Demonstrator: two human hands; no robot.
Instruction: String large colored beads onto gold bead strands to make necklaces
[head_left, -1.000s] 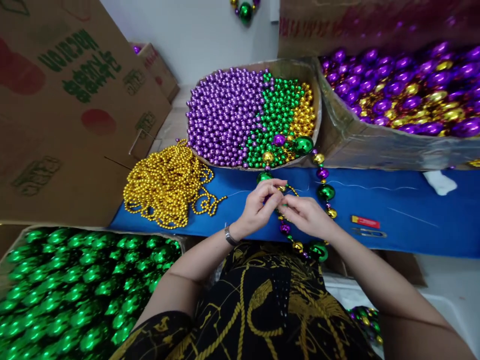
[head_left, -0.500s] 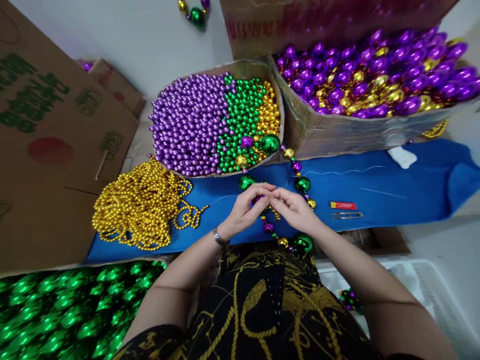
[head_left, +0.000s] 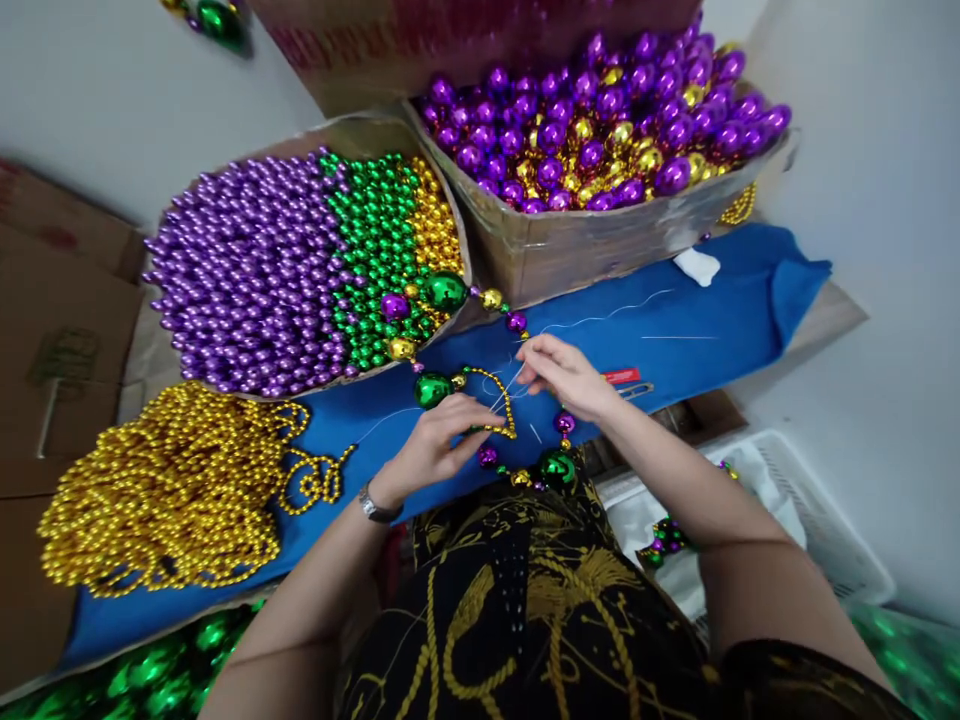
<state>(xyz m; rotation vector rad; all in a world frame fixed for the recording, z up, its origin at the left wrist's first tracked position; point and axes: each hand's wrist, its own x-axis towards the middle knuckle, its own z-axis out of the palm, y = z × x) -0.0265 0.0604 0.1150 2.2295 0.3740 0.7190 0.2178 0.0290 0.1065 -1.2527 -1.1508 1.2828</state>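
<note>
My left hand (head_left: pixel 442 440) is closed in a pinch on a short string of small gold beads (head_left: pixel 508 405), which curves up from its fingertips. White thread (head_left: pixel 512 378) runs taut from there to my right hand (head_left: pixel 555 375), whose fingertips are pinched on it. Around both hands a necklace of large purple, green and gold beads (head_left: pixel 559 468) makes a loop. Its far end hangs on the rim of the bead box, and its near end lies at my lap. What is under the left fingers is partly hidden.
A heap of gold bead strings (head_left: pixel 172 490) is on the blue cloth (head_left: pixel 600 320) at left. Behind stand a box of purple, green and gold beads (head_left: pixel 469 240) and a box of larger beads (head_left: pixel 555 255). Thread snips (head_left: pixel 636 390), a red packet (head_left: pixel 621 376) and a white basket (head_left: pixel 825 510) are at right.
My hands were together and have moved apart, the right one up and away, with thread stretched between them. The gold bead string shows more clearly. The view has turned to the right.
</note>
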